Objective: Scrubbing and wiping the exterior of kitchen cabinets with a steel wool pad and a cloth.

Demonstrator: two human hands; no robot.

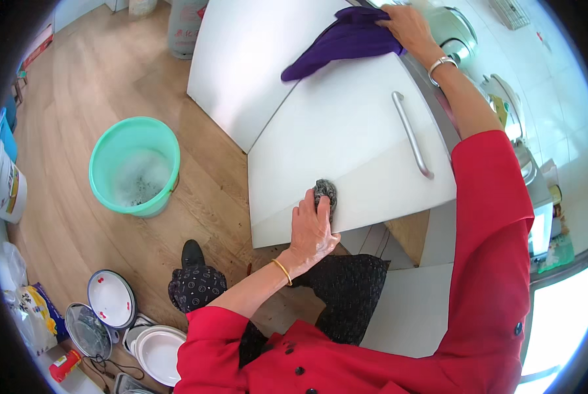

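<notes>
My left hand (310, 235) presses a grey steel wool scouring pad (326, 193) against a white cabinet door (318, 143), near its lower edge. Wet streaks or suds show on the back of this hand. A bar-shaped metal handle (413, 135) is fixed to the door, right of the pad. Up at the top, my right hand (407, 27) grips a purple cloth (345, 42) that drapes over the upper part of the door and an adjoining white panel (254, 49). The door stands ajar, with a wooden board (408, 234) visible below it.
A mint-green bucket (134, 130) with sudsy, dirty water stands on the wood floor (210, 147) at left. White basins (161, 354), an enamel basin (110, 299) and a glass lid (89, 330) crowd the lower left. A gas cylinder (183, 29) stands at the top; cookware (451, 34) lines the counter.
</notes>
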